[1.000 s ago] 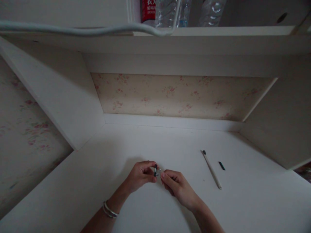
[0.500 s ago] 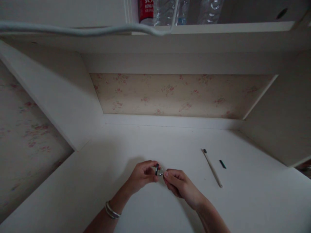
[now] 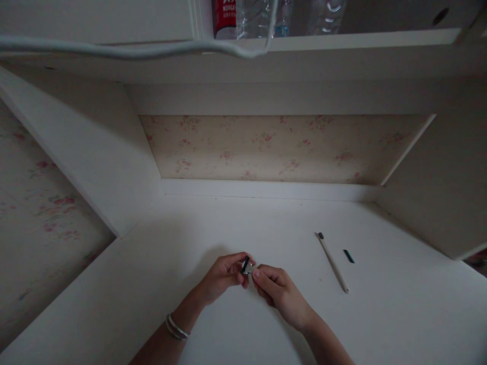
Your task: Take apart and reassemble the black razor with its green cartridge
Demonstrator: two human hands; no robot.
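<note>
Over the white desktop, both hands meet at a small black and silver object (image 3: 247,266) that looks like a clip; its exact kind is too small to make out. My left hand (image 3: 220,276) is closed on its black part with thumb and fingertips. From the other side, my right hand (image 3: 281,291) pinches the silver end between thumb and bent forefinger. The fingers partly cover the object. A slim, pale pen-like stick (image 3: 333,263) with a dark end lies to the right of my right hand. Beyond it rests a short dark green strip (image 3: 348,256).
The white desktop (image 3: 243,218) ends at a low ledge under floral wallpaper (image 3: 243,147). Side panels (image 3: 95,152) rise on the left and right. Overhead, a shelf holds clear plastic bottles (image 3: 254,17) and a red-labelled one (image 3: 225,17). A white cable (image 3: 133,49) hangs across its front.
The black and silver object has tilted, and my left fingers have curled further around it. My right hand has shifted slightly left. The stick and strip lie unmoved.
</note>
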